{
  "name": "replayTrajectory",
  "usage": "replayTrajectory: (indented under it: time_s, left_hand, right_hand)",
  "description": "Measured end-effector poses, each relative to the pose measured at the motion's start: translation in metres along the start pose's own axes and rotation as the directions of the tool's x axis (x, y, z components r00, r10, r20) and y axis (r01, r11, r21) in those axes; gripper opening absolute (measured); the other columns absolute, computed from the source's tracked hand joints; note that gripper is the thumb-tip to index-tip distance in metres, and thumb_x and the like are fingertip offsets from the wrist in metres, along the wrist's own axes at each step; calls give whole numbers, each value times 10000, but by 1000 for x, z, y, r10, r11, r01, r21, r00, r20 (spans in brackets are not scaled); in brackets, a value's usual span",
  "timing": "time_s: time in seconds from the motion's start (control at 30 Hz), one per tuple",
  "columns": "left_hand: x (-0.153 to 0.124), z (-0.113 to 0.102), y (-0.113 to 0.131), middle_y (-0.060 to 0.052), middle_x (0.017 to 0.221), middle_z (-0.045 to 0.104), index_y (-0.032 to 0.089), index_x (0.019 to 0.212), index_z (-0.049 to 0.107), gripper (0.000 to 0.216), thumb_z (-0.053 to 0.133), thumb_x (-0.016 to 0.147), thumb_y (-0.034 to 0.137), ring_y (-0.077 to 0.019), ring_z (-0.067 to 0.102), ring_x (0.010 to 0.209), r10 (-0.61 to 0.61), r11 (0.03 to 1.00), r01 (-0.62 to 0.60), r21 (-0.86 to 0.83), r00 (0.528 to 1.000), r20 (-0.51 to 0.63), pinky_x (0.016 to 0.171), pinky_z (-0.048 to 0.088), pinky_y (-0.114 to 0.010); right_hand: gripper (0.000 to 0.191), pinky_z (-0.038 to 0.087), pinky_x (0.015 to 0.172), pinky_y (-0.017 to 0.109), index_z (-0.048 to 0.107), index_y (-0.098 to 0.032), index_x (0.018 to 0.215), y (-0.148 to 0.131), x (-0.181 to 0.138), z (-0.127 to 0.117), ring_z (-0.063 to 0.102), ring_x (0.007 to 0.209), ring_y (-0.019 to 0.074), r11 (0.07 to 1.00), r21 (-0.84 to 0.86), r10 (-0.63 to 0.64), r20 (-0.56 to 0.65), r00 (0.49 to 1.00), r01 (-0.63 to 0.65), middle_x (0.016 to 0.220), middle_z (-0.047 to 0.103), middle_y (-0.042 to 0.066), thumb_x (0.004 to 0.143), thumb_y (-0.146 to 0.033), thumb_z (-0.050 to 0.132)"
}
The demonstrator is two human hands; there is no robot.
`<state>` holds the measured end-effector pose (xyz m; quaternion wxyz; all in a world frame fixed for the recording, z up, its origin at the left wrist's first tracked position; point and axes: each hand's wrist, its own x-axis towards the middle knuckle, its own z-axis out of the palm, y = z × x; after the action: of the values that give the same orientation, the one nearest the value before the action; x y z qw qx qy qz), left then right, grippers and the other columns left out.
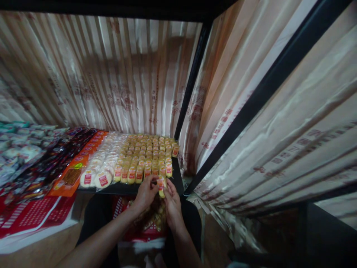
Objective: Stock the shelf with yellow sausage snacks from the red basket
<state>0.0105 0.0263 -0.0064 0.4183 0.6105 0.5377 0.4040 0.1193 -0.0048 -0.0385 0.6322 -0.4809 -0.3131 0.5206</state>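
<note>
Bare forearms (pixel 106 232) nearest, reaching to shelf. Left hand (pixel 147 192) and right hand (pixel 172 203) together, fingers closed on one yellow pack (pixel 161 189), held at front of yellow rows (pixel 139 174). Step looks like lining up pack with row; next move calls for light, square placing, neighbours being tight. Red basket (pixel 145 236) below, between knees, more packs inside. White rounds (pixel 103 179) left along black shelf (pixel 178 178), then orange bag (pixel 73 176); curtain (pixel 131 82) behind.

Glossy plastic on the snack packet (pixel 161 188), satiny cloth curtains (pixel 125 74), matt frame (pixel 264 93).
</note>
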Motion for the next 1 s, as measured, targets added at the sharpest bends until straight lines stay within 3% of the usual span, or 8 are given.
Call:
replayTrajectory:
  time_s: [0.17,0.37,0.67,0.87,1.0]
  left_hand:
    - [11,2,9,-48,915,598,144,1085,500,332,530,773,255,-119,559,664,-49,999,49,-16,999,-4,690,474,-275]
    - [30,3,16,-86,968,645,141,1041,584,300,482,809,303,-184,598,856,-20,999,16,33,993,117,798,460,-307]
    - [60,9,30,1,737,638,185,981,602,227,507,790,263,-133,580,669,-21,994,4,111,989,147,670,454,-243]
    - [92,18,54,-49,871,657,155,1043,591,266,512,795,211,-142,586,718,44,966,-61,250,996,74,707,448,-253]
    - [116,28,66,-49,892,669,172,1058,602,274,531,797,217,-163,601,791,87,949,-103,298,994,67,739,439,-257]
  right_hand:
    - [587,409,983,390,528,-175,1185,-2,5,0,543,1138,245,996,83,40,-31,999,-38,1229,586,111,683,-450,661]
    - [483,422,963,378,582,-181,1104,-4,17,-3,579,1081,236,996,89,10,-24,1000,-7,1169,625,100,695,-425,659]
    - [522,378,1003,372,525,-181,1195,-7,38,-4,516,1157,214,967,-179,-206,-122,971,183,1267,550,109,759,-464,573]
    - [583,270,1070,393,415,-188,1329,-7,54,-9,402,1262,219,894,-408,-285,-201,937,184,1398,412,95,826,-480,441]
    - [594,226,1090,381,382,-179,1358,-5,63,-12,353,1301,202,877,-440,-306,-203,930,192,1409,399,89,852,-490,388]
